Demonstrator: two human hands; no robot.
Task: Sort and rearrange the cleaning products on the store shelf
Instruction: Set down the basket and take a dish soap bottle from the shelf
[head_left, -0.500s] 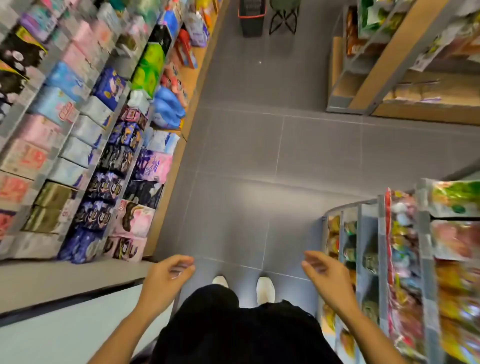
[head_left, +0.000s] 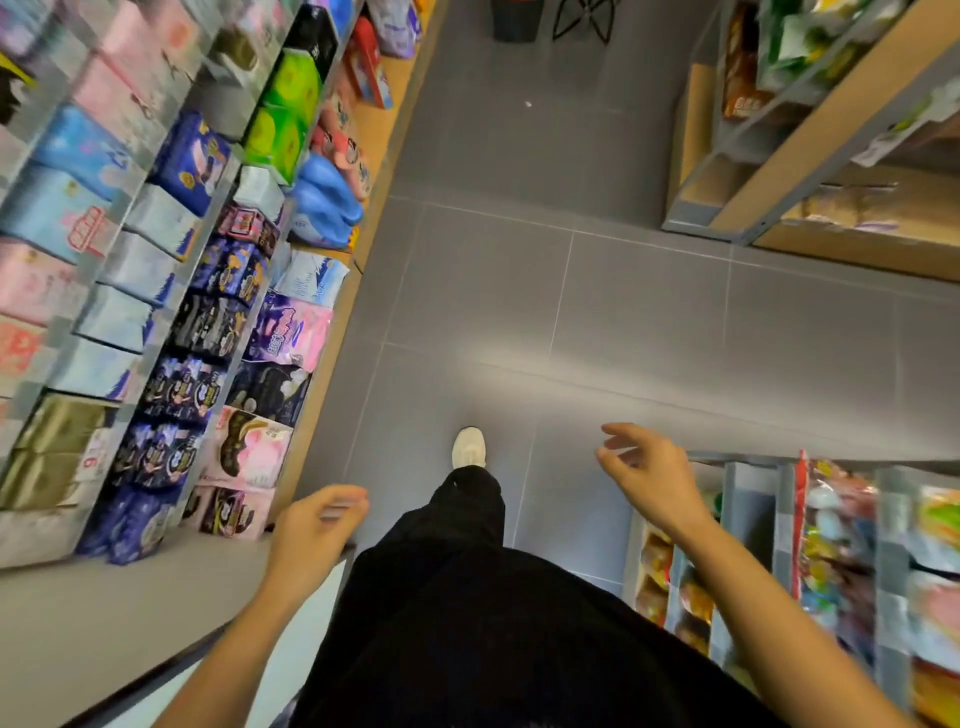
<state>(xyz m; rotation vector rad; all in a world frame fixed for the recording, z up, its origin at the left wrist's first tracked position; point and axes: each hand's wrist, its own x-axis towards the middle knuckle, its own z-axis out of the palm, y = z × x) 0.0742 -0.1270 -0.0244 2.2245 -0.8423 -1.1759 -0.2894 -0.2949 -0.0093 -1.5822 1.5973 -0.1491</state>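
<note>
Sorting seemingly not begun: stood in the aisle with left hand (head_left: 311, 535) and right hand (head_left: 649, 478) apart, loose-fingered, holding nothing, packs (head_left: 291, 332) along the shelf (head_left: 402, 73) edge untouched.

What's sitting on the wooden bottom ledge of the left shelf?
On the wooden ledge: blue soft packs, a white pack, a pink-purple pack, a dark pack, then pink packs nearest you. Whatever stands behind them is covered.
</note>
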